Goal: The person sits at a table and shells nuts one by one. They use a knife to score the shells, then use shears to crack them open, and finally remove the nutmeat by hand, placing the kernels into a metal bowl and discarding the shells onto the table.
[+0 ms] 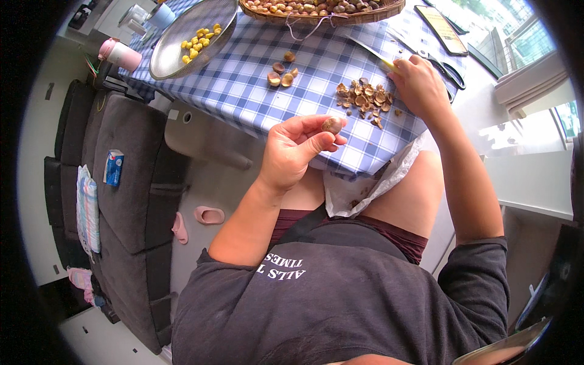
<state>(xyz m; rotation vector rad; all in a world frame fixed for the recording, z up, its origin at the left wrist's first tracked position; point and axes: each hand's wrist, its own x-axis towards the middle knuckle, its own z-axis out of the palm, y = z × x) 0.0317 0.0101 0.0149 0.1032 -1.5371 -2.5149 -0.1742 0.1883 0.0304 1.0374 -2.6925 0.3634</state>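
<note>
Between the thumb and fingers of my left hand [301, 146] is a brown nut [332, 125], held over the near edge of the checked tablecloth [248, 59]. My right hand [419, 84] is around the yellow handle of a knife [372, 50], whose blade points away to the upper left, close to the cloth. A pile of broken brown shells [363, 98] lies between the hands. Farther left are several loose nuts or shell pieces [274, 79]. A metal mesh strainer [166, 54] holds yellow peeled kernels [197, 43]. At the back, a woven basket [397, 10] is full of nuts.
Black-handled scissors [449, 73] and a phone [440, 29] lie at the right. A pink bottle [121, 54] stands at the table's left end. A white bag [397, 178] with brown bits inside hangs over my lap. A stool [200, 132] is partly under the table.
</note>
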